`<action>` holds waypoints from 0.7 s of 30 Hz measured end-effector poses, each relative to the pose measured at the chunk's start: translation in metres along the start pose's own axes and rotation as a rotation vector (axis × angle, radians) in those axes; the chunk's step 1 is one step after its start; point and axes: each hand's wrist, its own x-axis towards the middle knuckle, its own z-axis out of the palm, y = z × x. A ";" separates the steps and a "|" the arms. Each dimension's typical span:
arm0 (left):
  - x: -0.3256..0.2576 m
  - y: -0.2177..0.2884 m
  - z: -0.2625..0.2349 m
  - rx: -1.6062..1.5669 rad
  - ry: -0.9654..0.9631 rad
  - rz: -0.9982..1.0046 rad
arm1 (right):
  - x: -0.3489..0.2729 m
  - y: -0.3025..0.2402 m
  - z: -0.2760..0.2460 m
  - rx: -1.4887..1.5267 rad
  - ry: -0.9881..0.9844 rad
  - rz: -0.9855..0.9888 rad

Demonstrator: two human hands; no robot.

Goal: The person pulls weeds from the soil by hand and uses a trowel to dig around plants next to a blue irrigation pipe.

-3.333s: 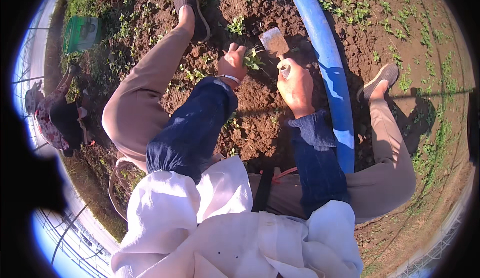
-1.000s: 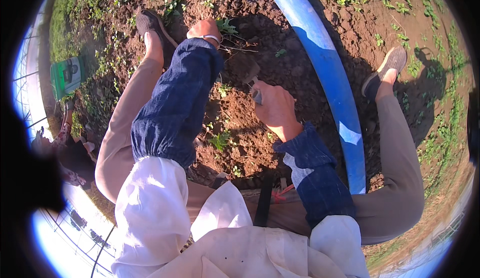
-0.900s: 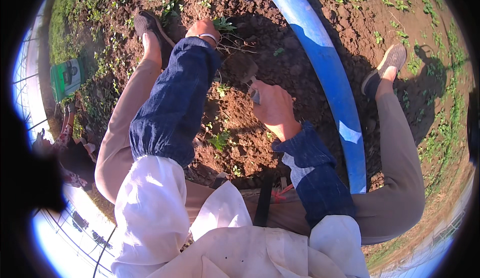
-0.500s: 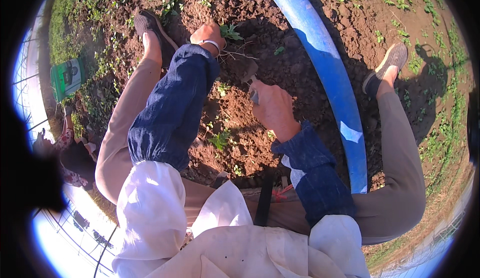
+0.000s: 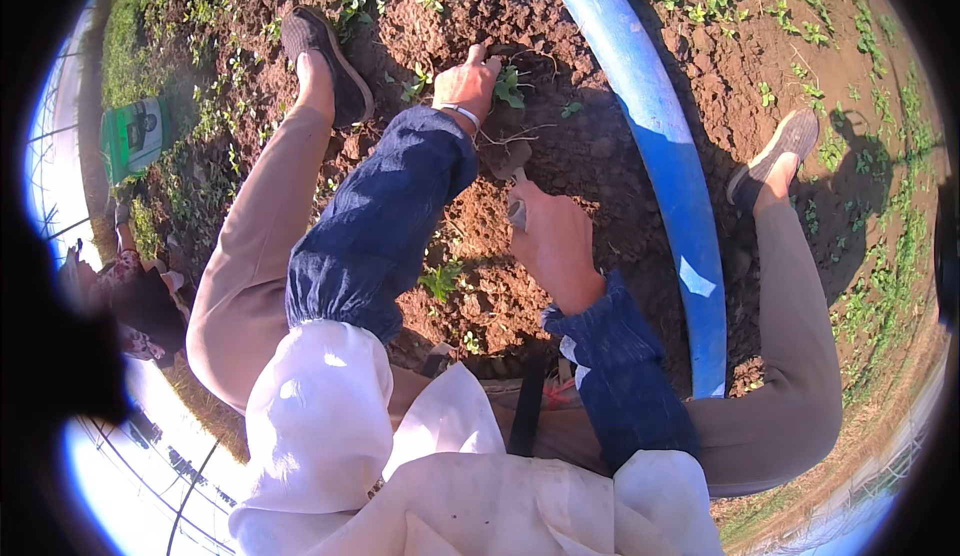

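My left hand [image 5: 467, 88], closed and wearing a pale wristband, is just above the soil. Green leaves of a small weed [image 5: 510, 88] stick out beside its fingers, and thin root-like strands [image 5: 515, 139] show near the wrist; the grip itself is partly hidden. Closer to me, my right hand [image 5: 555, 243] is wrapped round the handle of a small trowel [image 5: 514, 163]. The trowel's soil-coloured blade points away from me, at the shaded dirt near the strands. Most of the handle lies hidden in my fist.
A thick blue pipe [image 5: 655, 146] curves over the soil right of my hands. My legs spread to both sides, with shoes [image 5: 330, 66] on the ground. Small green seedlings [image 5: 440, 281] grow between them. At far left are a green bucket [image 5: 135, 141] and another person [image 5: 140, 301].
My left hand has moved right and slightly nearer, and the weed's leaves and strands have shifted with it. The trowel in my right hand sits slightly lower in the picture.
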 end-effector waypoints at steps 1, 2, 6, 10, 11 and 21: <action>0.005 0.004 0.002 0.012 -0.003 -0.012 | 0.000 0.001 0.000 -0.005 -0.013 0.016; 0.010 0.002 0.007 0.045 -0.031 -0.032 | 0.000 0.000 0.001 -0.007 -0.027 0.026; 0.010 0.004 0.011 -0.085 -0.023 -0.046 | 0.000 0.000 0.003 -0.035 0.013 0.016; -0.034 0.010 0.001 -0.403 0.286 -0.031 | -0.001 -0.005 0.001 0.040 0.043 0.004; -0.047 0.016 0.000 -0.501 0.376 -0.016 | 0.002 0.000 0.003 -0.018 0.057 -0.014; -0.074 -0.030 -0.007 -0.322 0.474 -0.340 | 0.002 0.001 0.001 -0.010 0.040 -0.054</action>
